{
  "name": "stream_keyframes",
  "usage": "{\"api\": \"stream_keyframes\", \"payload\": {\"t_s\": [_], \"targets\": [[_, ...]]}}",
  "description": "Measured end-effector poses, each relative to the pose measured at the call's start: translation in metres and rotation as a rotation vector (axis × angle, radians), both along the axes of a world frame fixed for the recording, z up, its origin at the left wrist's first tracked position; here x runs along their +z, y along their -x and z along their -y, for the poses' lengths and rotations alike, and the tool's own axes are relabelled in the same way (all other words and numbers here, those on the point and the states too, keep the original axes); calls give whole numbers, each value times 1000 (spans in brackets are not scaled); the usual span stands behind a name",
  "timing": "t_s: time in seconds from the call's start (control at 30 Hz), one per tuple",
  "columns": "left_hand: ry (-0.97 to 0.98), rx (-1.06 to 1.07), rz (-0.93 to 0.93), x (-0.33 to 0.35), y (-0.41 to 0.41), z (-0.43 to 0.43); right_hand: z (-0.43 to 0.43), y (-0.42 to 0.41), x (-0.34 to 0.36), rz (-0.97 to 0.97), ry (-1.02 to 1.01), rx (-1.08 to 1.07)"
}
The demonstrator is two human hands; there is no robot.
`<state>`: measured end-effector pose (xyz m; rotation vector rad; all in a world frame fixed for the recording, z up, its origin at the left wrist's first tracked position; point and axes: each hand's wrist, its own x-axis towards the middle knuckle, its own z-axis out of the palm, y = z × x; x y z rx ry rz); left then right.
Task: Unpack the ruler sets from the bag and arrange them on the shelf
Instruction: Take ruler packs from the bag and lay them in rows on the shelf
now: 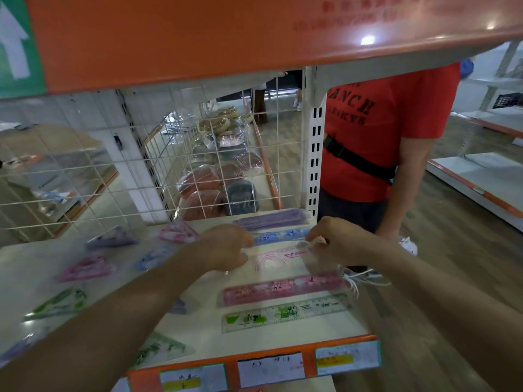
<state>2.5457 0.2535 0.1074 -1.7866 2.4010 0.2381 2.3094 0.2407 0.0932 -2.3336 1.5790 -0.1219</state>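
On the white shelf [198,315] lie several ruler sets in clear wrap. A pink protractor set [278,257] lies between my hands. My left hand [226,247] grips its left end and my right hand [336,241] pinches its right end. Behind it lie a blue ruler [278,236] and a purple ruler stack [271,219]. In front lie a pink ruler [283,288] and a green ruler [285,312]. Triangle sets in pink [85,268], purple [110,237] and green [59,302] lie to the left. The bag cannot be seen.
An orange shelf [198,38] hangs low overhead. A white wire grid [141,171] backs the shelf, with packaged goods [220,171] behind it. A person in a red shirt [376,131] stands at the shelf's right end. Price labels [270,369] line the front edge.
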Motion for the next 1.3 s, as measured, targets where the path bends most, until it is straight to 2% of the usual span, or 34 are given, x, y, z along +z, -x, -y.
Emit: {"api": "stream_keyframes", "payload": {"t_s": [0.1,0.27,0.57,0.9,1.1,1.3], "targets": [[85,48,10,1,-3,16,22,1,-1,2,32,-69],[98,45,59,-10,1,29,43,-16,-6,-42,-6,-131],[103,8,90,-20,4,35,43,-22,-3,-73,-41,-116],[95,-20,-26,-24,14,42,44,-11,0,23,-134,-212],[91,-31,-40,-26,18,49,47,-2,-5,249,-269,-350],[140,-39,-46,-31,21,48,53,3,-9,302,-256,-365]]}}
